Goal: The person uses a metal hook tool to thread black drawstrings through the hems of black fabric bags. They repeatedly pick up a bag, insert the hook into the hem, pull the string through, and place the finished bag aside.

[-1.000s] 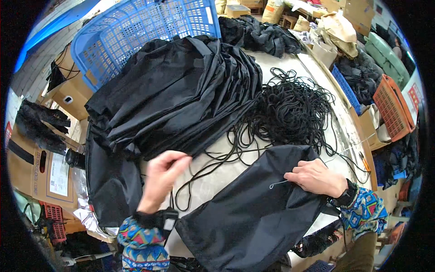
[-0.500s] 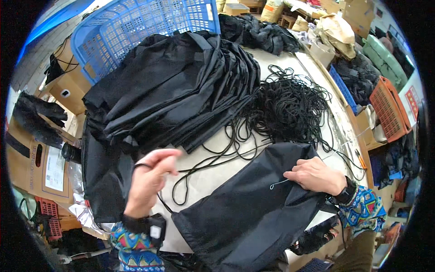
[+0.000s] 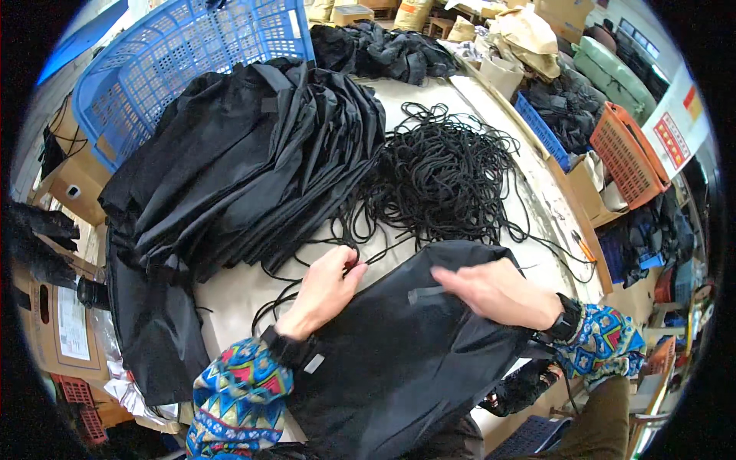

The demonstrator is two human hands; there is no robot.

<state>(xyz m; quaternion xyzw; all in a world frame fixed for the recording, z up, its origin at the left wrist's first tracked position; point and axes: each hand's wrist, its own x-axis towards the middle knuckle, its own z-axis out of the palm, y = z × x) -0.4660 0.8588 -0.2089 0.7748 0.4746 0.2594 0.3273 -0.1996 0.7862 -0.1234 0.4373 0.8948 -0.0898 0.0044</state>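
Observation:
A black fabric bag (image 3: 383,360) lies flat on the white table in front of me. Above its left edge, my left hand (image 3: 328,291) is closed, thumb and fingertips pinched on a black cord (image 3: 376,259). Over the bag's right part is my right hand (image 3: 494,295), blurred by motion. A thin wire loop (image 3: 428,294), smeared to a grey streak, sticks out from under its fingers, which are closed on it. Beyond the bag is a tangled heap of black cord (image 3: 448,172), with strands trailing toward my left hand.
A tall pile of black fabric pieces (image 3: 230,161) covers the left of the table, before a blue plastic basket (image 3: 192,61). More dark fabric (image 3: 383,50) lies behind. An orange-handled tool (image 3: 585,249) rests by the right edge. An orange crate (image 3: 625,153) stands beyond.
My left hand has moved right and nearer the bag, toward the cord strands. My right hand and the wire loop have shifted left over the bag. The view has turned to the right.

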